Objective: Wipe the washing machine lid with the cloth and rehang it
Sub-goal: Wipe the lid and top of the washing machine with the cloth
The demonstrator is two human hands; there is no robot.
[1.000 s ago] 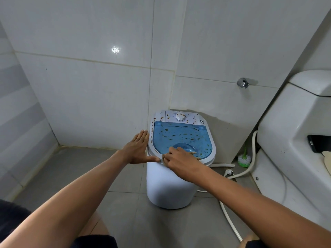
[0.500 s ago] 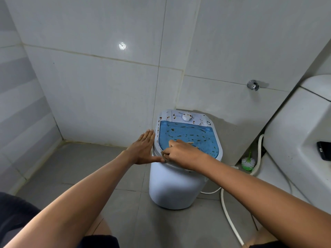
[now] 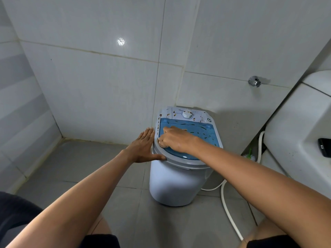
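A small white washing machine [image 3: 175, 185] stands on the floor against the tiled wall. Its blue see-through lid [image 3: 202, 133] and white control panel [image 3: 187, 114] are speckled with brown bits. My left hand [image 3: 143, 147] lies flat and open against the left side of the lid's grey rim, thumb along the front edge. Over the left part of the lid my right hand [image 3: 174, 139] rests with its fingers curled down at the rim, next to a few brown bits. What the fingertips hold is hidden. No cloth is in view.
A white toilet cistern [image 3: 295, 131] with a black phone [image 3: 324, 146] on it fills the right side. A white hose [image 3: 229, 212] runs over the floor right of the machine. A wall tap [image 3: 254, 81] sticks out above. My knees are at the bottom edge.
My right hand has slid from the lid's front edge back along its left side. The left hand has stayed at the rim. My head has tilted up slightly.
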